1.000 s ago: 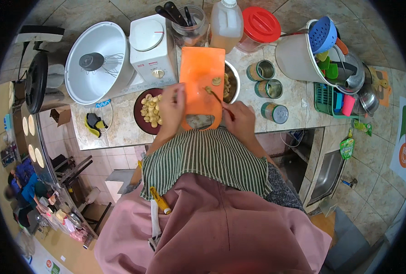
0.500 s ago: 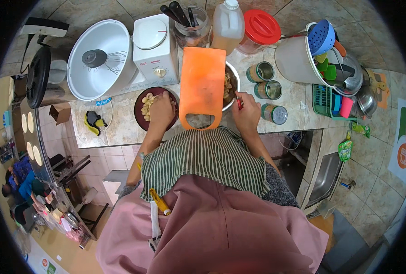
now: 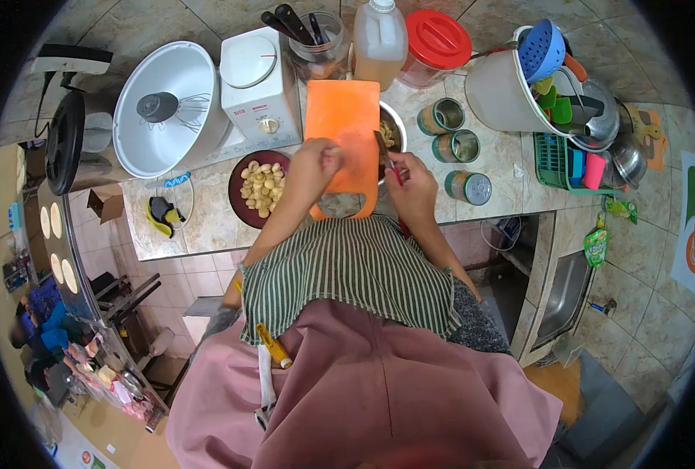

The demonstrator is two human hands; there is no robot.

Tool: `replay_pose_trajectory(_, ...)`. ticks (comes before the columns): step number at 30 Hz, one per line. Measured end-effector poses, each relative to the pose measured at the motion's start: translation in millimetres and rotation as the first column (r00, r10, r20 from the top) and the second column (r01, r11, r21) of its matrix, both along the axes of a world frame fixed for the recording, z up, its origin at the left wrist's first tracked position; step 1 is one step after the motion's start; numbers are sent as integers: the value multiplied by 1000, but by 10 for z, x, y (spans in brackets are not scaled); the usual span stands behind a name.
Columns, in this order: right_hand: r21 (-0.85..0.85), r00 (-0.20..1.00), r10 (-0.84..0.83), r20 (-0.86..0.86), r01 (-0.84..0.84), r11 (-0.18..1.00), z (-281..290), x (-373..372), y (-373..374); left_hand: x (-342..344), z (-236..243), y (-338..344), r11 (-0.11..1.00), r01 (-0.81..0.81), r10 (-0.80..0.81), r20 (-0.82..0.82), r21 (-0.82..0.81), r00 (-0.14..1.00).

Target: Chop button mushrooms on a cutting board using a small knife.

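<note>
An orange cutting board (image 3: 341, 109) lies on the counter in front of me. Over its left side is my left hand (image 3: 316, 168), fingers curled together; whatever they hold is hidden and blurred. My right hand (image 3: 414, 187) grips a small knife (image 3: 394, 170) with a red handle, its blade pointing away from me over the board's right edge. To the left, a dark red plate (image 3: 238, 205) carries several pale whole mushrooms (image 3: 261, 186). A metal bowl (image 3: 401, 125) is partly covered by the board and contains brownish pieces.
Three opened cans (image 3: 468, 187) stand to the right of the bowl. Along the back are a white mixer (image 3: 257, 94) with its bowl (image 3: 132, 137), a jar of knives (image 3: 320, 59), a plastic jug (image 3: 380, 47) and a red-lidded container (image 3: 438, 43). A utensil bucket (image 3: 496, 98) is further right.
My left hand has left the plate and moved right over the board. My right hand has raised the knife from the bowl's edge, so its blade now shows beside the board.
</note>
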State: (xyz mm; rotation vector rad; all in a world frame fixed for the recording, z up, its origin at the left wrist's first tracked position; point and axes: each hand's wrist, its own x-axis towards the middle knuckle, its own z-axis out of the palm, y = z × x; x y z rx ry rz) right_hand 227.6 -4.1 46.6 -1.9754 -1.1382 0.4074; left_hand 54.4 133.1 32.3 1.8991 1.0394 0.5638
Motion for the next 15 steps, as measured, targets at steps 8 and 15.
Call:
replay_pose_trajectory(8,-69,996,25,89,-19,997,-173,-21,178,404,-184,62,998,-47,44,53,53,998)
replay_pose_trajectory(15,-11,931,122,343,-125,992,-238,-85,219,366,-463,-59,942,-174,246,237,-288,940)
